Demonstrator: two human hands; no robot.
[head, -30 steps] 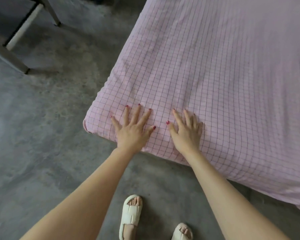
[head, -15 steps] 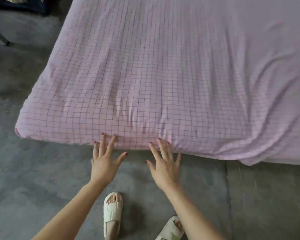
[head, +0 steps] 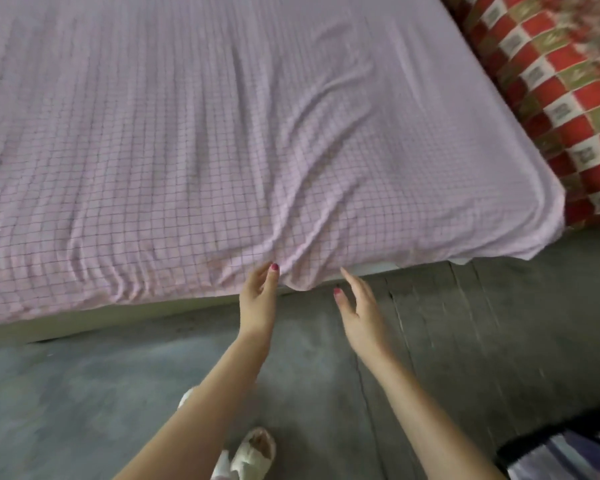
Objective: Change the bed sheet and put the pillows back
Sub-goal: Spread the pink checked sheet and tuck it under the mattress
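Sheet (head: 222,140), pink and checked, lies spread over the mattress, its near edge hanging loose with a white strip of mattress (head: 84,315) bare beneath. Your left hand (head: 257,299) pinches that hem between thumb and fingers; your right hand (head: 357,306) hovers just beside it, fingers apart and holding nothing. Pull with one hand only and the folds fanning toward the far right corner will likely deepen, or that corner may slip off beside the red patterned cloth (head: 568,81).
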